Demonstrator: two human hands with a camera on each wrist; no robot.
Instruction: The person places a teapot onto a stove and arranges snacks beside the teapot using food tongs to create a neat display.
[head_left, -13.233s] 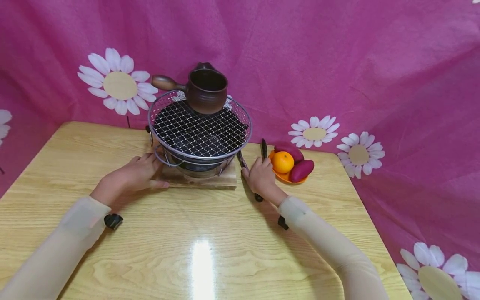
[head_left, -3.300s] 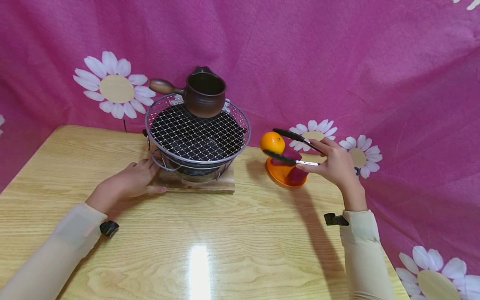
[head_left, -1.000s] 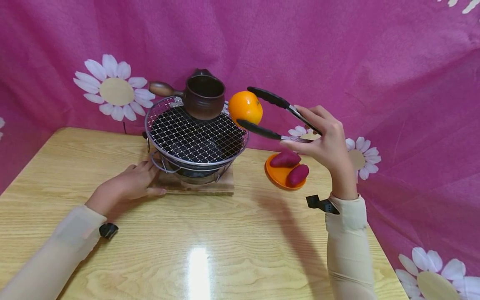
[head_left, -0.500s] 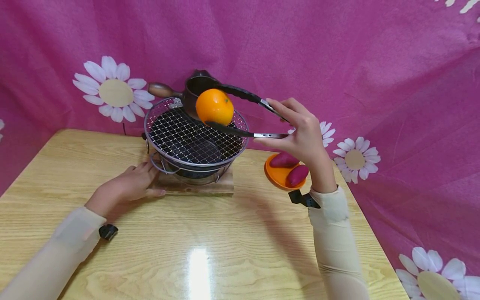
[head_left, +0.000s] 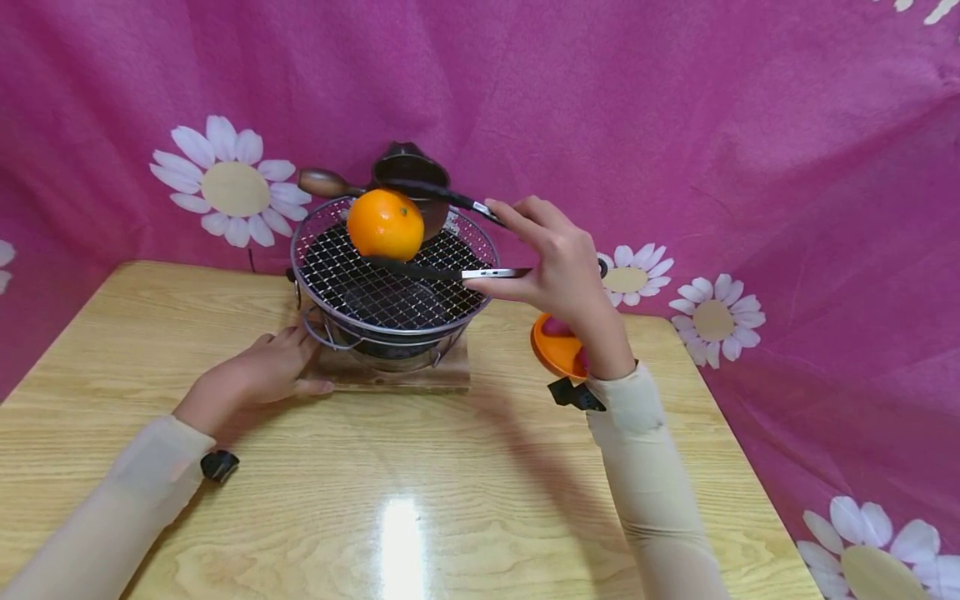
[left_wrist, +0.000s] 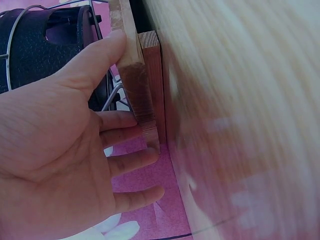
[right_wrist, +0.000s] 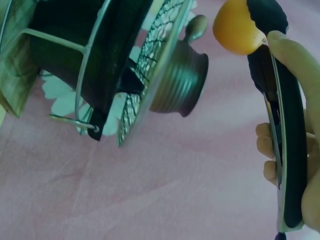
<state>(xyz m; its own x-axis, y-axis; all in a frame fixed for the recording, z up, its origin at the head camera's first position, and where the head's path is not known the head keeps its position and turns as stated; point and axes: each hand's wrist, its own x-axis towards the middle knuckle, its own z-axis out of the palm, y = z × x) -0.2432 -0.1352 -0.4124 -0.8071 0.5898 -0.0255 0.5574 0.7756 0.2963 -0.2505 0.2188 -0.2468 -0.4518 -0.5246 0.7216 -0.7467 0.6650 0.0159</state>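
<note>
My right hand [head_left: 558, 262] grips a pair of black-tipped tongs [head_left: 498, 273], thumb on one arm and fingers on the other. Between the tong tips is an orange [head_left: 384, 223], held above the round wire grill rack [head_left: 397, 287]. In the right wrist view, the orange [right_wrist: 236, 26] sits apart from the brown pot [right_wrist: 182, 80]. My left hand [head_left: 258, 371] rests against the left end of the wooden board [head_left: 408, 373] under the grill. The left wrist view shows its fingers fairly straight, with thumb and fingertips touching the board's edge [left_wrist: 135, 90].
A dark brown pot [head_left: 433, 215] with a wooden side handle [head_left: 324, 182] stands on the back of the rack. On the right, an orange plate [head_left: 551, 354] holds purple sweet potatoes [head_left: 555, 327], partly hidden by my right wrist. A pink flowered cloth [head_left: 675, 125] hangs behind the table [head_left: 330, 500].
My right hand took up the tongs, lifted the orange off the plate with them and carried it left over the grill. The left hand has stayed at the board.
</note>
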